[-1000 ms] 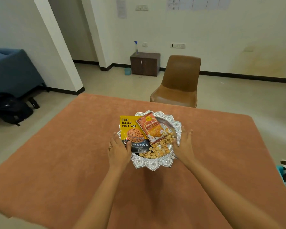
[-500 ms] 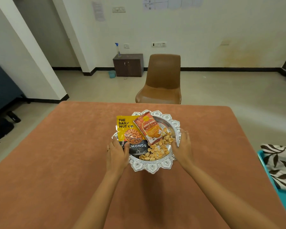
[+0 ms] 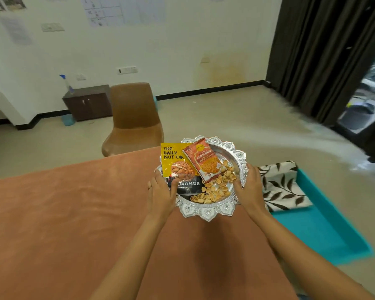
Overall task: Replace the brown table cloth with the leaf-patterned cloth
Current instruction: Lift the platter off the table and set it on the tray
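Observation:
The brown table cloth covers the table. A silver tray with scalloped rim carries a yellow almond packet, an orange snack packet and several nut shells. My left hand grips the tray's left rim and my right hand grips its right rim. The tray is lifted over the table's right edge. The folded leaf-patterned cloth, white with dark leaves, lies on a teal surface to the right of the table.
A brown chair stands beyond the table's far edge. A small dark cabinet with a spray bottle is against the back wall. Dark curtains hang at the right by a doorway.
Both hands have raised the tray off the brown cloth and carried it right, toward the teal surface. The view has swung right, showing the leaf-patterned cloth more fully.

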Motion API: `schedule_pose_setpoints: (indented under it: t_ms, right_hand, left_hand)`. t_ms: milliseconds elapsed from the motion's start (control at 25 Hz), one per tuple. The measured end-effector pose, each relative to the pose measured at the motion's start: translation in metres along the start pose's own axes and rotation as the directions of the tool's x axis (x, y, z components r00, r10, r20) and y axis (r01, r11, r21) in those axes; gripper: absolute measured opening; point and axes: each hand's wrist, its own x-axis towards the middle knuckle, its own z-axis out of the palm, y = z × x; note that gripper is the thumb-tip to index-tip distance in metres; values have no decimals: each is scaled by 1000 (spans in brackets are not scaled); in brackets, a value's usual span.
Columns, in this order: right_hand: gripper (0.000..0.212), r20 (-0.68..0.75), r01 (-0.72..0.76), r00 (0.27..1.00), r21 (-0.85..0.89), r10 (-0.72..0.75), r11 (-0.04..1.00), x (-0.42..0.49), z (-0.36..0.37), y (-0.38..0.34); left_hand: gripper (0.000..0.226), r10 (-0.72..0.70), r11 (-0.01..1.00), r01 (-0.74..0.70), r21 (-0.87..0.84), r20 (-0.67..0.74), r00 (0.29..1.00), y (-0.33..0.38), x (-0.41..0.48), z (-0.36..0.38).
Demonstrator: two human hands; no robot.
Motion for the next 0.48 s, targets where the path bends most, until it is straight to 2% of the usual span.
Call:
schedule_pose_setpoints:
  t_ms: [280, 480]
  right_hand:
    - [55, -191, -174, 967, -22, 167, 984, 21, -147, 125]
    - [60, -260, -319, 921, -77, 290, 945, 14, -212, 219]
  left_hand:
    - [75, 171, 984, -161, -75, 159, 972, 157, -9, 132]
    - [77, 244, 968, -214, -131, 297, 923, 224, -35, 227]
